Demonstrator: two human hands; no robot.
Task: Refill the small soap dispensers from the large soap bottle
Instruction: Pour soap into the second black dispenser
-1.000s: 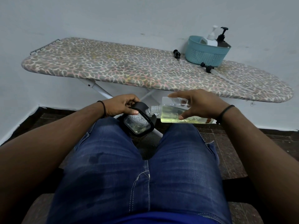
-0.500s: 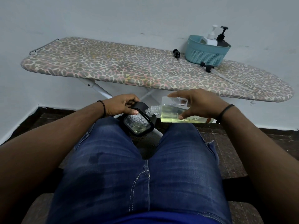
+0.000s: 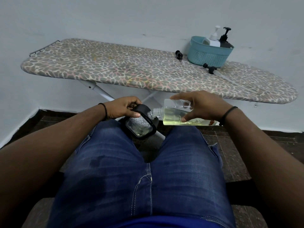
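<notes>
1. From my remote seat I saw the person sitting in blue jeans (image 3: 131,175), with both hands working above the knees, in front of an ironing board (image 3: 115,71).
2. The left hand (image 3: 122,107) had its grip clamped on a small soap dispenser (image 3: 140,123): a black-framed one with a clear textured body, its pump off, held tilted against the left knee, fingers curled over its black top and the thumb lying along the front.
3. The right hand (image 3: 200,105) had its grip clamped on the large soap bottle (image 3: 172,115), a clear uncapped bottle lying almost on its side, thumb below and fingers over the top.
4. The bottle's threaded neck pointed left and slightly down, its mouth at the dispenser's opening; I could not tell whether the two touched.
5. Pale yellow-green soap lay along the bottle's lower side, and a little liquid sat at the bottom of the dispenser.
6. On the board's surface at the far right stood a teal basket (image 3: 209,55) holding a white pump bottle (image 3: 213,39) and a black pump bottle (image 3: 225,38).
7. Two loose black pump heads (image 3: 179,55) (image 3: 209,68) lay on the board just beside the basket, one on its left and one in front.
</notes>
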